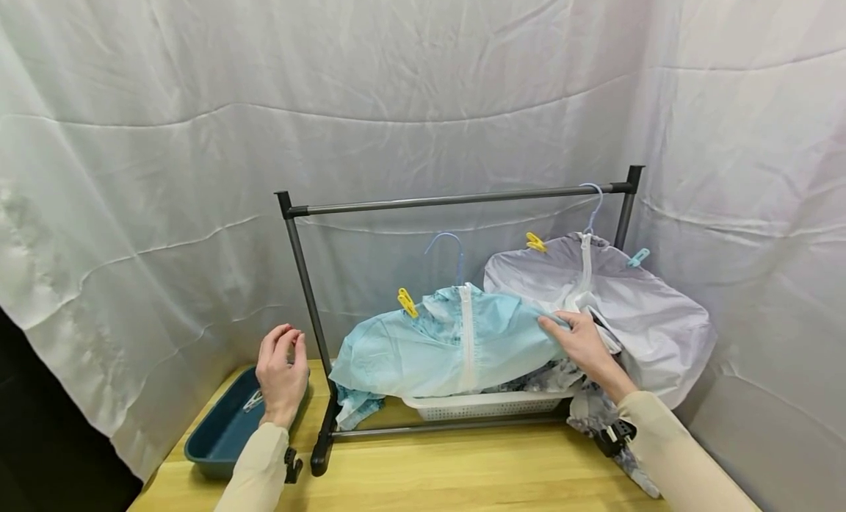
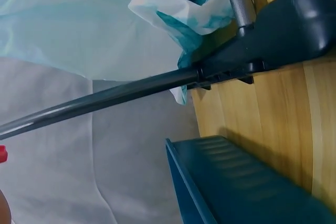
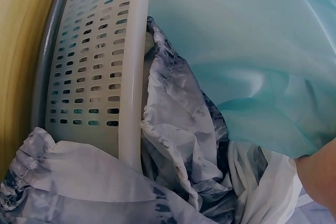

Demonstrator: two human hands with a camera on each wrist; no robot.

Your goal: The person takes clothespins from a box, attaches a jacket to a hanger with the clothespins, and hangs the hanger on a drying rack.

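Right hand [image 1: 584, 343] pinches the light blue jacket [image 1: 443, 343]; left hand [image 1: 280, 369] hovers, its grip empty, fingers loosely curled.

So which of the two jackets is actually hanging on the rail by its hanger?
The grey-white jacket at the right end: its hanger hook is over the rail. The light blue jacket, held by the right hand, has its hook below the rail.
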